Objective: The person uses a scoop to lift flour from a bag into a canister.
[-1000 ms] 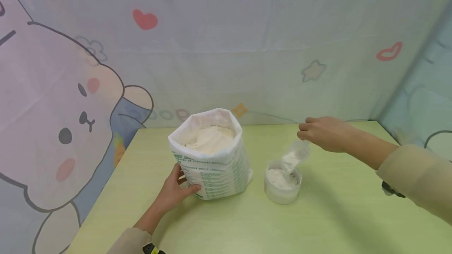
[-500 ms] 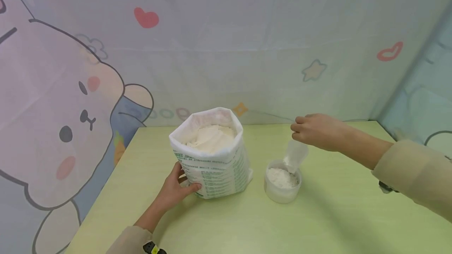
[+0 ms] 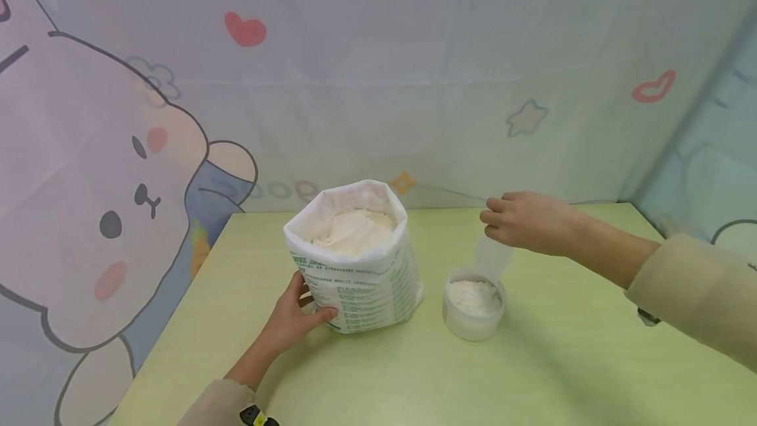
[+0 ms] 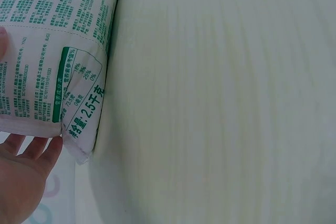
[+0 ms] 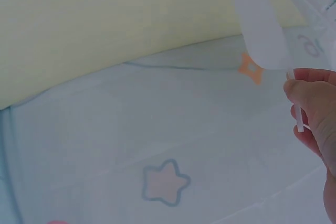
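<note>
A white flour bag [image 3: 369, 301] with green print is open at the top, with pale flour [image 3: 355, 232] inside. My left hand [image 3: 292, 317] grips its lower left side, thumb on the front; in the left wrist view several fingers reach under its bottom edge. To the bag's right is a round translucent tub [image 3: 473, 326], holding white flour. Above it, my right hand [image 3: 532, 223] pinches a clear plastic scoop [image 3: 493, 258] by its thin handle, the bowl tipped down and its lip at the tub's far right rim. The right wrist view shows the scoop's bowl [image 5: 262, 30] hanging below the fingers.
Everything stands on a light yellow-green table [image 3: 378, 380]. A printed cloth backdrop [image 3: 378, 84] with hearts, a star and a cartoon animal rises behind the table's back edge. Another cloth panel [image 3: 721, 163] hangs at the right.
Flour has slid out of the scoop into the tub. My right hand has shifted slightly left and the scoop is now tipped steeper. The left hand and bag have stayed put.
</note>
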The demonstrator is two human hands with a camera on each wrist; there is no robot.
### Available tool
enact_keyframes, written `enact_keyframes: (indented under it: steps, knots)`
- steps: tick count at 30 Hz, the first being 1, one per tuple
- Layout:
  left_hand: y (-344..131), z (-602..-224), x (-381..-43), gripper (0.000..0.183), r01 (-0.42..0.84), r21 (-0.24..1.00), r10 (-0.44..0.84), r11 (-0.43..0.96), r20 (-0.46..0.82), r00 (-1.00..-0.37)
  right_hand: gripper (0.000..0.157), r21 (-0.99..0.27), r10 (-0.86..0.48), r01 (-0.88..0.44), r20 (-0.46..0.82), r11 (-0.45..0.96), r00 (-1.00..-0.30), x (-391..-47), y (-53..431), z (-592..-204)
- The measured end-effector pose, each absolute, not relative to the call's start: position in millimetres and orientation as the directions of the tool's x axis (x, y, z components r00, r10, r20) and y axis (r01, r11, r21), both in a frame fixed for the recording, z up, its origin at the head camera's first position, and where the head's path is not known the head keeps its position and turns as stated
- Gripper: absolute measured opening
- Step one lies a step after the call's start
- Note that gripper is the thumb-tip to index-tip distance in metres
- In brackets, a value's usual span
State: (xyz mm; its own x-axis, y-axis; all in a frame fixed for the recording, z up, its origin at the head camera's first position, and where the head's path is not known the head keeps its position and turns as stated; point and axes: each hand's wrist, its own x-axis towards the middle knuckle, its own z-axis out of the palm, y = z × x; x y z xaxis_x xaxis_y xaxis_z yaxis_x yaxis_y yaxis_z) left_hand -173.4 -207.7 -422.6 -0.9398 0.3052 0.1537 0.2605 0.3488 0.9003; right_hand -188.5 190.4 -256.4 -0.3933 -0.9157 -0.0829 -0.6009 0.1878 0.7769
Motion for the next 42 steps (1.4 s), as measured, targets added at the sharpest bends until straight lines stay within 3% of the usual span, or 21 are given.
enact_keyframes:
  steps: [10, 19, 23, 29, 35, 42]
  knots:
    - [-207.9, -423.0, -172.8, 0.072, 0.271, 0.9, 0.312, 0.34, 0.164, -0.936, 0.028, 0.826, -0.946, -0.553, -0.08, 0.113, -0.313, -188.7, 192.1, -263.2]
    - [-207.8, -422.1, -172.0, 0.073, 0.269, 0.901, 0.309, 0.34, 0.163, -0.937, 0.03, 0.793, -0.944, -0.581, -0.021, 0.185, -0.329, -189.8, 197.5, -264.3]
    - [-207.9, -422.6, -172.5, 0.073, 0.274, 0.899, 0.312, 0.341, 0.167, -0.935, 0.032, 0.729, -0.924, -0.628, 0.017, 0.272, -0.381, -190.0, 203.1, -266.6]
    - [-207.5, -422.7, -172.0, 0.073, 0.263, 0.905, 0.307, 0.336, 0.159, -0.938, 0.034, 0.584, -0.854, -0.67, 0.08, 0.459, -0.515, -194.0, 219.9, -277.7]
    - [-207.0, -421.6, -171.0, 0.071, 0.251, 0.906, 0.299, 0.34, 0.149, -0.943, 0.028, 0.388, -0.744, -0.654, 0.143, 0.649, -0.653, -195.7, 236.5, -293.2]
    - [-207.0, -420.9, -172.3, 0.071, 0.243, 0.907, 0.291, 0.345, 0.143, -0.946, 0.025, 0.102, -0.632, -0.624, 0.146, 0.775, -0.761, -196.3, 245.0, -312.5]
